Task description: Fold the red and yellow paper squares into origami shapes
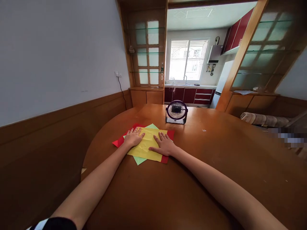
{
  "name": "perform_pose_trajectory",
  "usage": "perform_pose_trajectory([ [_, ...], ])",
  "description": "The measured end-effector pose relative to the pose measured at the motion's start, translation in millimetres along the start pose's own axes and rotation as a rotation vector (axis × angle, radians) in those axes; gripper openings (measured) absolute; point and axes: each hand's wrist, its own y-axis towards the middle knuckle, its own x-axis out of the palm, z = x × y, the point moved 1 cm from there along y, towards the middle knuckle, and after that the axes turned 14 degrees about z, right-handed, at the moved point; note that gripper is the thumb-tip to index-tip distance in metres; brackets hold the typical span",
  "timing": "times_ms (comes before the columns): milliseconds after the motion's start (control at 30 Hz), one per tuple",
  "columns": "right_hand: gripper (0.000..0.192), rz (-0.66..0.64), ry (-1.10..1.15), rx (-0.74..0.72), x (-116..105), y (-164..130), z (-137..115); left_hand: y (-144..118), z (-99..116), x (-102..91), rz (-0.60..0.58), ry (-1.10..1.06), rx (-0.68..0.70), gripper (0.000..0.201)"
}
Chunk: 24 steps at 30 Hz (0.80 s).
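Yellow sheet (148,141): paper, matt, visibly creased on my feed. Green sheet (138,160) and red paper (118,142) beneath: also matt. Desk (144,191): wood, smooth, varnished; I note a soft sheen toward the far edge. Fan (177,110): dark grille, plastic by its look; base smooth, greyish, metallic-looking. I cannot confirm either remotely. Wall (59,54): smooth, matt. Panelling (59,131): wood, dull sheen. Shelves (153,52): glass, green-edged. Kitchen cupboards (178,95): dark red, glossy. Striped roll (263,120): cloth, matt.
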Motion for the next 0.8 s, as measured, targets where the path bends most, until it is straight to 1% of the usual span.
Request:
perform_pose_trajectory([
  [167,0.102,-0.007,0.013,-0.042,-6,-8,8,-7,-7,-13.2,0.056,0.008,0.017,0.063],
  [267,0.099,-0.029,0.025,-0.092,-8,-10,12,-6,-6,-20.4,0.128,0.012,0.011,0.056],
  [333,0.098,-0.034,0.024,-0.096,-9,-10,13,-9,-1,-27.4,0.192,0.010,-0.001,0.050],
  [433,0.095,-0.025,0.010,-0.106,-7,-11,15,-29,8,-47.5,0.295,0.002,0.001,0.044],
  [500,0.095,0.027,0.012,-0.134,-4,-13,17,-56,3,-69.1,0.352,0.000,0.013,0.042],
  [533,0.093,0.075,0.018,-0.162,-3,-14,19,-75,-7,-81.7,0.373,0.005,0.013,0.042],
  [567,0.089,0.139,0.025,-0.196,-2,-16,20,-97,-23,-94.7,0.404,0.013,0.020,0.041],
  [600,0.083,0.212,0.035,-0.226,0,-18,22,-125,-44,-107.8,0.481,0.017,0.064,0.040],
  [633,0.078,0.287,0.053,-0.262,1,-19,24,-158,-71,-119.7,0.549,0.040,0.051,0.039],
  [667,0.074,0.339,0.072,-0.310,3,-20,26,-195,-102,-129.6,0.591,0.076,-0.019,0.038],
  [700,0.071,0.371,0.090,-0.352,6,-20,28,-238,-135,-136.7,0.600,0.119,-0.130,0.037],
  [733,0.070,0.396,0.111,-0.377,8,-20,31,-285,-167,-140.8,0.571,0.160,-0.256,0.038],
  [767,0.070,0.408,0.137,-0.390,12,-18,35,-334,-197,-141.7,0.514,0.203,-0.413,0.041],
  [800,0.069,0.402,0.168,-0.402,16,-16,40,-385,-223,-139.6,0.421,0.247,-0.584,0.044],
])
